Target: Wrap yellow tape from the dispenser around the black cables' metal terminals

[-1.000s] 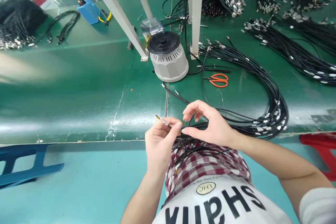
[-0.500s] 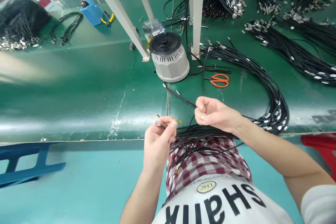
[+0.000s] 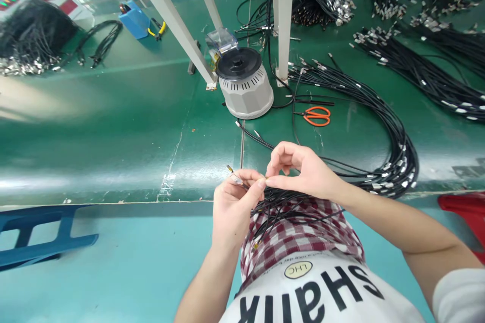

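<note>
The left hand [image 3: 233, 207] pinches the metal-tipped end of a thin black cable [image 3: 235, 178], held at its twelve o'clock. The right hand [image 3: 303, 174] curves just beside it, its hold on any cable impossible to tell, above a loose bundle of black cables [image 3: 288, 207] lying over red-and-white checked cloth [image 3: 295, 237].

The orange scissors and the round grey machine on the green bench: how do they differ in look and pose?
The orange scissors lie flat on the green bench, while the round grey machine stands upright on it. The scissors are far smaller, with orange loop handles; the machine is a bulky body with slots and a black round top. Both are on the bench, close to black cables.
</note>
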The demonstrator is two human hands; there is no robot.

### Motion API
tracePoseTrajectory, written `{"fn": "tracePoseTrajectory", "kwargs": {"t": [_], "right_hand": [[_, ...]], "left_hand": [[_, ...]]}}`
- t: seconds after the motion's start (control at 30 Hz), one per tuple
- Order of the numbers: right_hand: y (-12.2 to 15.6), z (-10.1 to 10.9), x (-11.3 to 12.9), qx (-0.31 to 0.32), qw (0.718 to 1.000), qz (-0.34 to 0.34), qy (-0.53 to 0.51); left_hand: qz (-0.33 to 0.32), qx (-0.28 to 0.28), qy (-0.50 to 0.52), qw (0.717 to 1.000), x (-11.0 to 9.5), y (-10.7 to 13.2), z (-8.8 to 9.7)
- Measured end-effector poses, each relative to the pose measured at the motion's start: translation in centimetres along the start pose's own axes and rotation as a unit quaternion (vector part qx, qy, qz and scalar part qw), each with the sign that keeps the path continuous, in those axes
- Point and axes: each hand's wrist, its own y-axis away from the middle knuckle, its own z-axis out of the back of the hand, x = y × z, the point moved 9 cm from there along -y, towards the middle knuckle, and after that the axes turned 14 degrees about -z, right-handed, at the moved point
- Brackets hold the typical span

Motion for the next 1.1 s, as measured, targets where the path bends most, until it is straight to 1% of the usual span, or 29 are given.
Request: {"fn": "tracePoseTrajectory", "kwargs": {"t": [0.07,0.23,0.3,0.4,0.43,0.5,0.6,0.67,0.73,0.8,0.9,1.0,1.1], "right_hand": [[0.1,0.3,0.1,-0.016,1.0,0.001,-0.004],[0.1,0.6,0.0,-0.017,1.0,-0.007,-0.015],[0.2,0.9,0.0,-0.038,0.999,-0.007,-0.002],[0.6,1.4,0.6,-0.081,0.995,0.022,0.045],[0.7,1.5,0.9,-0.084,0.994,0.035,0.056],[0.6,1.3,1.0,-0.053,0.996,0.045,0.05],[-0.1,0.5,-0.1,0.049,0.998,0.016,-0.028],[-0.5,0.0,-1.2,0.107,0.989,-0.021,-0.098],[-0.9,-0.5,-2.3,0.147,0.975,-0.054,-0.16],[-1.2,-1.0,-3.1,0.171,0.961,-0.069,-0.206],[-1.6,-1.6,-3.9,0.195,0.947,-0.076,-0.243],[-1.6,-1.8,-4.4,0.209,0.94,-0.089,-0.253],[-1.3,-1.5,-4.7,0.215,0.941,-0.101,-0.242]], "left_hand": [[0.0,-0.005,-0.007,1.0,0.1,0.1,0.2],[-0.002,-0.006,-0.017,1.0,0.2,0.3,0.1],[-0.008,-0.008,-0.021,1.0,0.1,0.3,0.1],[-0.022,-0.014,-0.032,0.999,-0.1,0.3,0.1],[-0.025,-0.015,-0.035,0.999,-0.2,0.3,0.1],[-0.029,-0.004,-0.037,0.999,-0.4,0.4,-0.2],[-0.022,0.023,-0.028,0.999,-0.3,0.5,-0.9],[-0.014,0.032,-0.019,0.999,-0.2,0.7,-1.2],[-0.009,0.036,-0.012,0.999,0.0,0.8,-1.4],[-0.007,0.041,-0.009,0.999,0.1,0.9,-1.5],[0.004,0.05,0.002,0.999,0.5,0.9,-1.6],[0.016,0.053,0.015,0.998,0.9,1.0,-1.6],[0.03,0.055,0.024,0.998,1.4,1.2,-1.7]]}}
